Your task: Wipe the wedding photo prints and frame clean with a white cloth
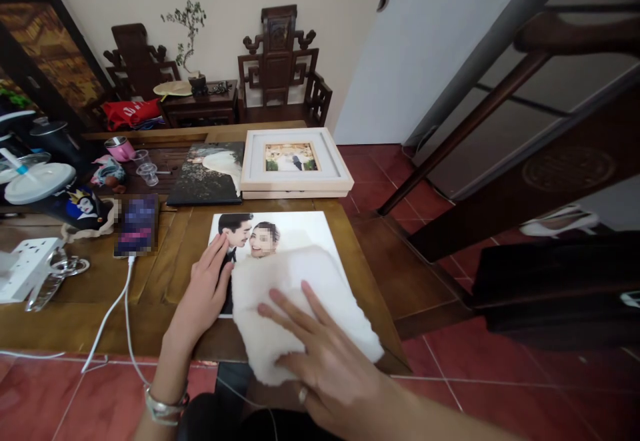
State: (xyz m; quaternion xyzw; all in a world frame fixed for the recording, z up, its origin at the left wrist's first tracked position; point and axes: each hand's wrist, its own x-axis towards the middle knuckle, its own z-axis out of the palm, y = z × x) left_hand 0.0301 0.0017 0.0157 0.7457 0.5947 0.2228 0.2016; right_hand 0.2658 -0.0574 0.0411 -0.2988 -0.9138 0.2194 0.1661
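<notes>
A large glossy photo panel of a couple lies on the wooden table in front of me. A white fluffy cloth covers its lower half. My right hand lies flat on the cloth with the fingers spread, a ring on one finger. My left hand rests open on the panel's left edge, fingers stretched over the picture; a silver bracelet sits on that wrist.
Behind the panel lie a dark photo canvas and a white framed photo. A phone with a white cable, a power strip, cups and a pink mug crowd the left. Carved chairs stand at the wall; a stair rail rises at right.
</notes>
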